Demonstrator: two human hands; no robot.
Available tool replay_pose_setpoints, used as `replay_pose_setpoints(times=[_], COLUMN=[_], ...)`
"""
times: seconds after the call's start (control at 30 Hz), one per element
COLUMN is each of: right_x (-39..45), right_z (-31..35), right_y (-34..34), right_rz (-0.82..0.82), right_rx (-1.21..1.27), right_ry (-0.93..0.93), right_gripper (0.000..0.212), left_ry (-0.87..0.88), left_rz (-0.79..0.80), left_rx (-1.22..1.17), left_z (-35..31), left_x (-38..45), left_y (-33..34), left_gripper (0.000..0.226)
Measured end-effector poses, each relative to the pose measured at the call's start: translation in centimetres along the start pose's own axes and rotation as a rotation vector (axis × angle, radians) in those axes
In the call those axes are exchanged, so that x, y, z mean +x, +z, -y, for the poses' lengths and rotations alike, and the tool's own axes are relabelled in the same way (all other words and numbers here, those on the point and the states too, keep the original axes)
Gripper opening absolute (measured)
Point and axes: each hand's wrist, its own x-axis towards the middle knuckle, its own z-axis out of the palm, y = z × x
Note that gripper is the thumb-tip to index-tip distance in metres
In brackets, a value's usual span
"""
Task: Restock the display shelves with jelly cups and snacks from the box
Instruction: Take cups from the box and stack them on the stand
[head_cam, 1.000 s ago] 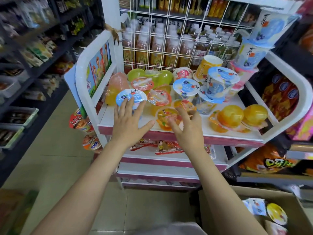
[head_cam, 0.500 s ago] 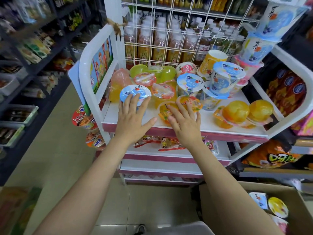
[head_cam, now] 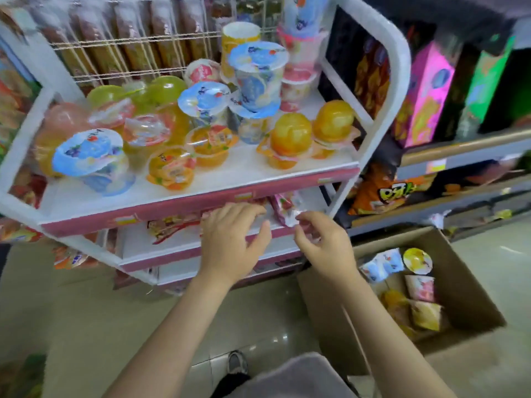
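Both hands have left the top shelf [head_cam: 201, 182] of the white display stand, where a second ago they rested among the jelly cups. The left hand [head_cam: 230, 242] now hangs lower, in front of the second shelf [head_cam: 178, 245], fingers loosely spread and holding nothing. The right hand [head_cam: 321, 242] is beside it, fingers loosely curled near a pink snack packet [head_cam: 284, 208] on that shelf; contact is unclear. The view has swung right and down, so the cardboard box [head_cam: 459, 282] on the floor shows more fully.

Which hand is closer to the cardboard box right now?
Right. The right hand hovers just left of the box's near corner; the left hand is farther left, at the second shelf.
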Motion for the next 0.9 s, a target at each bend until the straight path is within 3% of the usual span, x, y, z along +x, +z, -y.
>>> replay_pose_setpoints(times=[0.17,0.3,0.47,0.57,0.73,0.9], right_x=[-5.8,-9.0,-10.5,-10.5,-10.2,-10.4], right_z=[-16.9,-30.1,-45.1,-51.5,-57.3,-58.0], right_y=[-4.6,-7.1,-6.0,-3.7,1.1,4.5], right_rz=[0.152,0.186,0.180,0.207,0.319,0.342], right_rx=[-0.085,-0.094,-0.042,-0.019,0.075,0.101], right_ry=[0.441,0.678,0.898,0.925,0.920,0.904], right_gripper=[0.044,0.045,0.064,0.074,0.069,0.066], left_ry=[-0.149,-0.133,-0.214,-0.213,-0.122,-0.015], left_rz=[0.621,0.866,0.875,0.832,0.608,0.544], left_rx=[-0.016,0.016,0.052,0.233,0.406,0.410], left_z=[-5.6,-8.7,-10.6,-10.6,-8.8,-6.8], left_x=[-2.4,-4.9,-6.3,-8.1,-9.8,-8.7], left_y=[17.0,30.3,45.9,52.3,55.4,56.5], left_gripper=[0.045,0.059,0.081,0.095,0.097,0.096])
